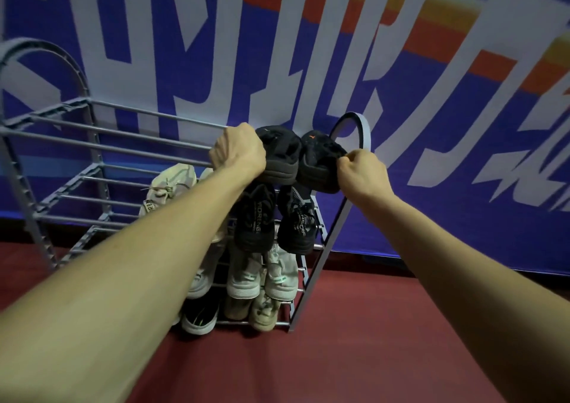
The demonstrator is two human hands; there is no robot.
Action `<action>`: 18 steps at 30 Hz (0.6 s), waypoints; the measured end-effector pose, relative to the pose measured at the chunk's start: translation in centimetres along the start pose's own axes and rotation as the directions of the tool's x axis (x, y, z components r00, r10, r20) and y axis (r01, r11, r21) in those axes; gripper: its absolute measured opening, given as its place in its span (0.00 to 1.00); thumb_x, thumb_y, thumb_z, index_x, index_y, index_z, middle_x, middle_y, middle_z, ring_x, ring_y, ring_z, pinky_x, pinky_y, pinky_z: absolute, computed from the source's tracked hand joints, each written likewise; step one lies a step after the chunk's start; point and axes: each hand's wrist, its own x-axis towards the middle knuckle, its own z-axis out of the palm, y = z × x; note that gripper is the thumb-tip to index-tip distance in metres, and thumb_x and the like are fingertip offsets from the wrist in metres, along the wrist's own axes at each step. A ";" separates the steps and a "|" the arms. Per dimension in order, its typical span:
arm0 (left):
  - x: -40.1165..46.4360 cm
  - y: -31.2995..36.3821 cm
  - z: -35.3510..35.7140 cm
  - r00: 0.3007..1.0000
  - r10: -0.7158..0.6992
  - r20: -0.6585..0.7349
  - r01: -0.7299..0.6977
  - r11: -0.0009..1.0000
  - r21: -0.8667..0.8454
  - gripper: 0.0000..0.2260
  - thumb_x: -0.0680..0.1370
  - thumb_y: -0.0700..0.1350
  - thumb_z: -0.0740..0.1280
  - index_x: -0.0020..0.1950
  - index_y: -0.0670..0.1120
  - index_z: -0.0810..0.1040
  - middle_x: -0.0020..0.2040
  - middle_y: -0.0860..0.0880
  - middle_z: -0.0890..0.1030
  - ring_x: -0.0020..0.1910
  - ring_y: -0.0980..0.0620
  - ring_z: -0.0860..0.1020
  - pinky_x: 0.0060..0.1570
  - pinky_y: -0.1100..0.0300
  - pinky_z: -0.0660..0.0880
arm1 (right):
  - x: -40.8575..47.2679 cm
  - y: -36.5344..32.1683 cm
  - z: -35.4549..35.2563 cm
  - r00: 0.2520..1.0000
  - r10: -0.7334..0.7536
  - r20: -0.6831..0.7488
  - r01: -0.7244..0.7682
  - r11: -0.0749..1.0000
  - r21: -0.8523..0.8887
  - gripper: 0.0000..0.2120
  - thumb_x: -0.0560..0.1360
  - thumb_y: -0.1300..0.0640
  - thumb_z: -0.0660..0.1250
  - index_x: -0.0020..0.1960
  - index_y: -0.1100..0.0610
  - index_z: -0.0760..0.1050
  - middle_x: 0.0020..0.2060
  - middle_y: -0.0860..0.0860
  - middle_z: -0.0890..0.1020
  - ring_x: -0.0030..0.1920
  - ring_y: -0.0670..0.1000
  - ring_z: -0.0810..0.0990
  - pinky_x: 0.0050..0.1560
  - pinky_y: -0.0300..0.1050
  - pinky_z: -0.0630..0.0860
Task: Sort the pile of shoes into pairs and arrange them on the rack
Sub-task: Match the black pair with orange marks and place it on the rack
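Observation:
A grey metal shoe rack [123, 131] with several tiers stands against the wall. On its top tier at the right sit two black shoes side by side. My left hand [237, 151] grips the left black shoe [282, 156] at its side. My right hand [361, 171] pinches the right black shoe [320, 159], which has a small orange mark. One tier down rests a pair of black sneakers [256, 217] with white lettering. Below them stand white-and-green sneakers [246, 276], then beige shoes [262, 313] on the lowest tier.
A cream sneaker [168, 193] lies left of the black pair, partly behind my left forearm. A black shoe with a green mark [200, 318] sits bottom left. The rack's left half shows bare bars. Dark red floor [339, 341] spreads in front; a blue banner [431, 156] hangs behind.

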 end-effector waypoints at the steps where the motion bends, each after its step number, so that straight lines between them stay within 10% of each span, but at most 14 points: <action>1: -0.3 -0.4 -0.2 1.000 -0.005 0.025 0.005 0.999 -0.032 0.14 0.80 0.43 0.55 0.57 0.40 0.77 0.57 0.38 0.78 0.53 0.38 0.76 0.44 0.51 0.68 | -0.8 0.1 0.3 0.998 -0.015 -0.061 0.014 1.000 -0.025 0.12 0.76 0.61 0.54 0.47 0.65 0.74 0.42 0.58 0.77 0.34 0.53 0.72 0.27 0.41 0.66; 6: -2.7 -4.4 -2.0 0.990 0.103 0.099 -0.083 0.978 -0.189 0.17 0.80 0.49 0.52 0.53 0.40 0.76 0.58 0.36 0.78 0.57 0.35 0.74 0.48 0.50 0.67 | -7.4 -0.3 3.1 0.931 -0.291 -0.219 0.271 0.956 -0.115 0.12 0.76 0.61 0.58 0.57 0.60 0.72 0.53 0.57 0.73 0.50 0.58 0.73 0.45 0.45 0.64; 13: -12.9 -18.7 0.3 0.979 0.098 0.176 -0.069 0.984 -0.167 0.12 0.79 0.46 0.57 0.38 0.45 0.73 0.45 0.35 0.81 0.47 0.36 0.78 0.40 0.53 0.66 | -15.8 -0.8 14.7 0.794 -0.491 0.359 0.557 0.824 -0.102 0.09 0.72 0.62 0.61 0.51 0.63 0.75 0.47 0.63 0.77 0.48 0.65 0.77 0.47 0.54 0.73; 18: -22.5 -31.2 1.7 0.927 -0.084 0.365 0.068 0.996 0.057 0.11 0.78 0.48 0.54 0.39 0.47 0.70 0.44 0.39 0.83 0.46 0.35 0.80 0.41 0.50 0.73 | -22.9 -0.9 24.5 0.560 -0.423 0.713 0.637 0.770 -0.043 0.09 0.74 0.58 0.61 0.51 0.61 0.73 0.51 0.63 0.78 0.52 0.65 0.78 0.49 0.53 0.75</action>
